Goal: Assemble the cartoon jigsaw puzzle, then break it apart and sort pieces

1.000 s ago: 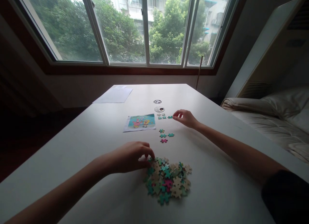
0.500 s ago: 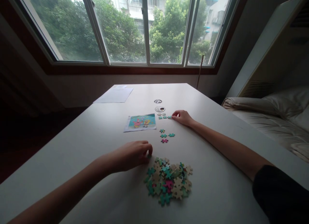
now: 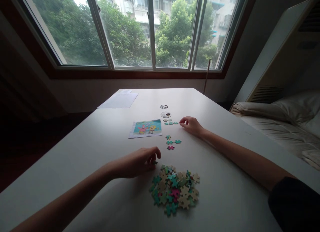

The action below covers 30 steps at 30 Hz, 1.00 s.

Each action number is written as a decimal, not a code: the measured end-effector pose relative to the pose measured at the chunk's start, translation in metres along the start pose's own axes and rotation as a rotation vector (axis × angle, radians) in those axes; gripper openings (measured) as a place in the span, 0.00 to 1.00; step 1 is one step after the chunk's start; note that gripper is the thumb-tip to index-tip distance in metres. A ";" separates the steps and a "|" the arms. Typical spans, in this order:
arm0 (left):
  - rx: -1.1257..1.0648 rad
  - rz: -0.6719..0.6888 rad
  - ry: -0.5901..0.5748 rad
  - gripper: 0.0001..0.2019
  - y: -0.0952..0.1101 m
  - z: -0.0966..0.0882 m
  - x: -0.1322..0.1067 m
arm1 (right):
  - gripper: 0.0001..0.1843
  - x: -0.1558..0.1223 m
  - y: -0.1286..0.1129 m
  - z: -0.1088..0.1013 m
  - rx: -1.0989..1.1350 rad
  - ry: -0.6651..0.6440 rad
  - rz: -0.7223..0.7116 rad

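Note:
My left hand (image 3: 142,162) is closed just left of the loose pile, its index finger curled above and a small green puzzle piece (image 3: 155,163) at its thumb tip. The pile of jigsaw pieces (image 3: 175,190) is a heap of green, teal, pink and bare tan-backed pieces. Further off, my right hand (image 3: 192,125) rests with thumb and index finger nearly together, just right of a teal puzzle piece (image 3: 175,123). That piece ends a short row below two tan pieces (image 3: 167,120). Nothing shows between the right fingertips.
A cartoon picture sheet (image 3: 146,128) lies left of the rows. Several separate pieces, one a pink piece (image 3: 170,147), lie between sheet and pile. Two round discs (image 3: 165,115) sit beyond, and white paper (image 3: 118,100) covers the table's far left corner.
My right hand has drawn slightly right, off the teal piece, which stays at the row's end. My left hand has shifted a little right, its index finger lifted from the green piece.

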<state>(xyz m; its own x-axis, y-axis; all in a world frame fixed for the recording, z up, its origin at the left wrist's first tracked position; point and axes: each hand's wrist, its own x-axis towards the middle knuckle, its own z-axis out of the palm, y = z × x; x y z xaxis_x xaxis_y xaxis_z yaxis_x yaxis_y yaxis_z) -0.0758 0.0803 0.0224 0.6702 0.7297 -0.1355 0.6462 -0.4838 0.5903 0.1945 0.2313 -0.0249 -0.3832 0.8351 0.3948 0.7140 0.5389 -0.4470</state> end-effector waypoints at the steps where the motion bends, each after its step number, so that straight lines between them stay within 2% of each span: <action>1: -0.043 0.006 0.031 0.12 -0.001 0.001 0.003 | 0.07 -0.006 -0.005 -0.002 0.016 0.001 -0.026; 5: -0.284 -0.021 0.241 0.07 -0.004 0.012 0.017 | 0.06 -0.034 -0.033 -0.009 0.136 -0.007 -0.178; 8: -0.485 -0.051 0.359 0.08 -0.007 0.021 0.024 | 0.05 -0.055 -0.058 -0.012 0.210 -0.024 -0.266; 13: -0.601 -0.040 0.515 0.08 -0.002 0.029 0.026 | 0.05 -0.078 -0.093 -0.012 0.237 -0.056 -0.387; 18: -0.740 -0.028 0.524 0.08 0.005 0.030 0.026 | 0.08 -0.083 -0.103 -0.006 0.228 -0.087 -0.422; 26: -0.762 -0.068 0.513 0.09 0.009 0.033 0.026 | 0.09 -0.085 -0.104 -0.004 0.229 -0.027 -0.395; 30: -0.767 -0.089 0.524 0.10 0.015 0.032 0.025 | 0.07 -0.085 -0.105 -0.003 0.223 -0.006 -0.398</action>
<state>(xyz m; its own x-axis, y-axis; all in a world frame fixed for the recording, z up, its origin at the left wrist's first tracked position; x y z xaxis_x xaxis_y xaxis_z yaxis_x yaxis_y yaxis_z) -0.0378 0.0760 0.0028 0.2586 0.9641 0.0603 0.1445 -0.1003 0.9844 0.1537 0.1034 -0.0092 -0.6060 0.5587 0.5663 0.3677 0.8279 -0.4235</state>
